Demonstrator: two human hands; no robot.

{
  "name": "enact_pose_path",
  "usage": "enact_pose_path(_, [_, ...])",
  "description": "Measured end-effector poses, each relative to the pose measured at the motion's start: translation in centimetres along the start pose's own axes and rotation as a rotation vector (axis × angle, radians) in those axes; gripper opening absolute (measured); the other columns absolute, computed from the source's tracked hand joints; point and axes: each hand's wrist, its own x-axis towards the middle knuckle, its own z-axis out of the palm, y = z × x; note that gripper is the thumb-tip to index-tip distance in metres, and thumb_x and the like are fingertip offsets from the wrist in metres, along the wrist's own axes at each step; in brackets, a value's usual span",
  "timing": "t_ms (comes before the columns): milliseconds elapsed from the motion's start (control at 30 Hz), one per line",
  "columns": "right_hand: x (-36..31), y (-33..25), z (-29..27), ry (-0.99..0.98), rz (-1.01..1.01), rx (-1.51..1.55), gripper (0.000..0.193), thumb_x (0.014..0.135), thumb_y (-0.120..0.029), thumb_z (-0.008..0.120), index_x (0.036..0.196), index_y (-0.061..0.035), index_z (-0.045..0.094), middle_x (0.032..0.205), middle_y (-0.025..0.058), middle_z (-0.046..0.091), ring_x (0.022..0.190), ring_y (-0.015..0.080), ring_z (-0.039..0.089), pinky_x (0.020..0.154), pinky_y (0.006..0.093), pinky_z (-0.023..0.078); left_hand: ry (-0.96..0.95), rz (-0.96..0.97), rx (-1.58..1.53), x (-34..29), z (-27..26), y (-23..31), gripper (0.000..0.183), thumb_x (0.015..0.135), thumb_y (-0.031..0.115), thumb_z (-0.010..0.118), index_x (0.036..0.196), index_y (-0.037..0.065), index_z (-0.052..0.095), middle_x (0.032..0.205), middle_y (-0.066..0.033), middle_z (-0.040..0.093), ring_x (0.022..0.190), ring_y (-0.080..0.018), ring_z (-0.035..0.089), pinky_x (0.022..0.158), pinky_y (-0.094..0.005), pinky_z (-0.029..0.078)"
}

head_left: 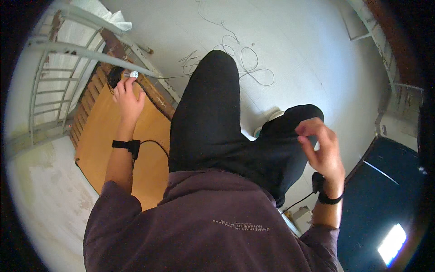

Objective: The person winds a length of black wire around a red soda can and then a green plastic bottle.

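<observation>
My left hand (128,102) reaches out over the orange-brown board at the left, fingers stretched and thumb apart. Its fingertips are at a small object with a round white top (134,74), touching it or just short of it; I cannot tell which. The lower part of that object is mostly hidden. Close beside it lies a bundle of black cable (115,77). Above my right thigh hovers my right hand (322,147), its fingers bent and the thumb apart from them, with nothing visible between. Each wrist wears a black strap with a small box and a cable.
I sit on the orange-brown board (149,149), laid on wooden slats inside a pale metal bed frame (97,55). Thin dark wire (248,61) lies in loose loops on the light floor (308,63). A dark panel (380,199) with a bright reflection stands at the right.
</observation>
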Motion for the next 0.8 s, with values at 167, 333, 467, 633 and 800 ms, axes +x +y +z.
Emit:
enact_pose_path(167, [-0.1, 1.3, -2.6, 0.125, -0.087, -0.008, 0.031, 0.083, 0.008, 0.075, 0.103, -0.0034, 0.054, 0.091, 0.0148, 0.069, 0.082, 0.0311, 0.071, 0.069, 0.0398, 0.057, -0.092, -0.097, 0.374, 4.2, 0.5, -0.3, 0.078, 0.081, 0.044, 0.078, 0.148, 0.016, 0.051, 0.153, -0.0123, 0.044, 0.143, -0.0397, 0.039, 0.113, -0.0591, 0.036])
enact_pose_path(333, [-0.8, 3.8, -1.3, 0.083, -0.061, 0.031, 0.028, 0.084, 0.006, 0.075, 0.102, -0.0033, 0.057, 0.094, 0.0134, 0.07, 0.083, 0.0323, 0.071, 0.071, 0.04, 0.058, -0.097, -0.151, 0.214, 6.5, 2.0, -3.7, 0.089, 0.083, 0.051, 0.079, 0.152, 0.008, 0.045, 0.162, -0.0193, 0.035, 0.15, -0.0447, 0.03, 0.114, -0.0613, 0.036])
enact_pose_path(467, [-0.7, 4.1, -0.7, 0.063, -0.013, 0.039, 0.026, 0.085, 0.006, 0.075, 0.103, -0.0029, 0.058, 0.096, 0.0127, 0.07, 0.084, 0.0319, 0.071, 0.072, 0.0399, 0.058, -0.158, -0.046, 0.297, 8.4, 2.4, -6.0, 0.095, 0.08, 0.054, 0.08, 0.153, 0.006, 0.044, 0.166, -0.0235, 0.029, 0.151, -0.0464, 0.028, 0.114, -0.0636, 0.036])
enact_pose_path(633, [-0.7, 2.7, -0.6, 0.079, -0.033, 0.039, 0.026, 0.085, 0.006, 0.074, 0.104, -0.0028, 0.057, 0.095, 0.0136, 0.07, 0.084, 0.0322, 0.071, 0.071, 0.0399, 0.058, -0.089, 0.02, 0.332, 8.8, 2.9, -10.0, 0.099, 0.078, 0.054, 0.083, 0.154, 0.004, 0.042, 0.163, -0.0267, 0.03, 0.149, -0.047, 0.031, 0.115, -0.0601, 0.037])
enact_pose_path(800, [-0.3, -1.1, -1.6, 0.182, -0.175, 0.064, 0.034, 0.087, 0.006, 0.071, 0.118, -0.0034, 0.059, 0.089, 0.0127, 0.072, 0.075, 0.0299, 0.071, 0.072, 0.0364, 0.057, 0.063, -0.046, 0.009, 5.8, 2.5, -7.0, 0.094, 0.08, 0.046, 0.084, 0.152, 0.001, 0.043, 0.156, -0.0312, 0.036, 0.144, -0.0486, 0.037, 0.118, -0.0534, 0.036])
